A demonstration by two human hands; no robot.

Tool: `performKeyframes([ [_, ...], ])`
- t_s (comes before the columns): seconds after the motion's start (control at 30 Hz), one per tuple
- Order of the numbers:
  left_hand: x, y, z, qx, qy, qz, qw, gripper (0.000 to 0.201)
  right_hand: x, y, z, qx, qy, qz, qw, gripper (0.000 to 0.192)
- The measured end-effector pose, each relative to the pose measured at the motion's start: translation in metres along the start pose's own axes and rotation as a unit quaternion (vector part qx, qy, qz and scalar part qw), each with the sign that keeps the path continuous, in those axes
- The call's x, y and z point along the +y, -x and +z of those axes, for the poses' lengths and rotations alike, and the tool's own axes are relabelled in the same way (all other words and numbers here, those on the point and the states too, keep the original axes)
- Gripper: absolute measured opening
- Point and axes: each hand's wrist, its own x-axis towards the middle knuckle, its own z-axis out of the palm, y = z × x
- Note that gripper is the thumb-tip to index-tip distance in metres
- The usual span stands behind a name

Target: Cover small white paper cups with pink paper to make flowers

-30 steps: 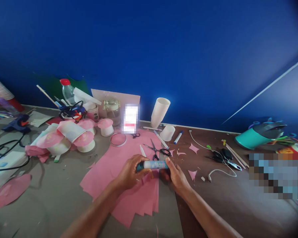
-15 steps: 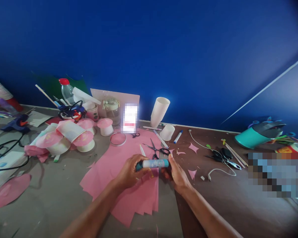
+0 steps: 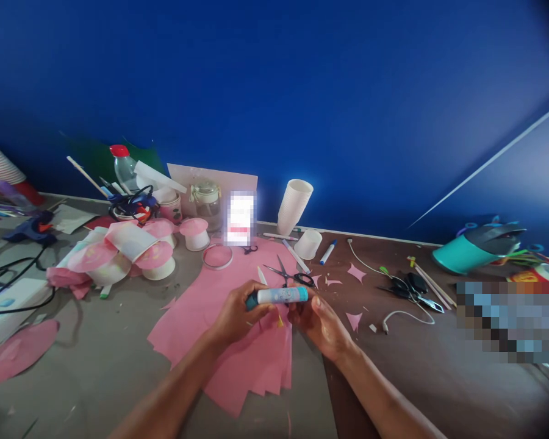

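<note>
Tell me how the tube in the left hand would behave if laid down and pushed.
The tube would likely roll, since its body looks cylindrical. It is probably stiff: it looks straight while the left hand grips one end. Its smooth-looking surface may be slightly slippery.

The slim cylindrical plastic tube [image 3: 277,296] is whitish with a bright turquoise end and a darker teal one, plus a bluish print that's honestly too small for me to make out. Flat pink paper sheets [image 3: 224,341] and pointy pink paper scraps [image 3: 357,274] are pretty much the same shade, and one squat white paper cup [image 3: 196,241] has a pink top too. Then you've got a deep-blue wall [image 3: 274,91], a tabletop [image 3: 393,372] that's part grey, part dark brown, black-handled metal scissors [image 3: 297,279] and a white marker pen [image 3: 328,252] with a blue cap.
</note>
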Motion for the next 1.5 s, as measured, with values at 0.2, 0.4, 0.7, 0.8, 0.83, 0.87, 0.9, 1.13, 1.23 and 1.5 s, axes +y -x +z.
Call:
performKeyframes([
  [0.2,0.005,0.002,0.000,-0.098,0.060,0.000,0.993,0.037,0.013,0.007,0.009,-0.073,-0.048,0.030,0.996,0.059],
  [0.4,-0.004,-0.007,-0.012,-0.095,-0.017,0.019,0.995,0.033,0.001,0.002,0.004,0.010,-0.009,-0.070,0.997,0.052],
  [0.7,-0.019,-0.010,-0.014,-0.088,-0.346,0.151,0.922,0.020,0.019,0.010,0.002,-0.046,0.345,-0.148,0.926,0.032],
  [0.8,-0.021,-0.008,-0.014,-0.105,-0.385,0.174,0.900,0.019,0.022,0.010,0.003,-0.053,0.390,-0.157,0.906,0.028],
  [0.83,-0.022,-0.008,-0.014,-0.111,-0.392,0.178,0.896,0.019,0.023,0.010,0.004,-0.053,0.406,-0.157,0.899,0.028],
  [0.87,-0.024,-0.008,-0.014,-0.113,-0.398,0.180,0.892,0.019,0.023,0.010,0.004,-0.055,0.421,-0.156,0.892,0.028],
  [0.9,-0.025,-0.009,-0.015,-0.115,-0.403,0.181,0.890,0.018,0.024,0.010,0.004,-0.056,0.433,-0.155,0.886,0.028],
  [1.13,-0.028,-0.010,-0.015,-0.123,-0.428,0.211,0.870,0.016,0.029,0.008,0.003,-0.062,0.458,-0.157,0.873,0.027],
  [1.23,-0.025,-0.009,-0.014,-0.129,-0.429,0.210,0.869,0.016,0.028,0.008,0.005,-0.071,0.465,-0.169,0.866,0.026],
  [1.5,-0.031,-0.010,-0.011,-0.093,-0.408,0.198,0.886,0.010,0.026,0.011,0.011,-0.054,0.483,-0.131,0.864,0.025],
])
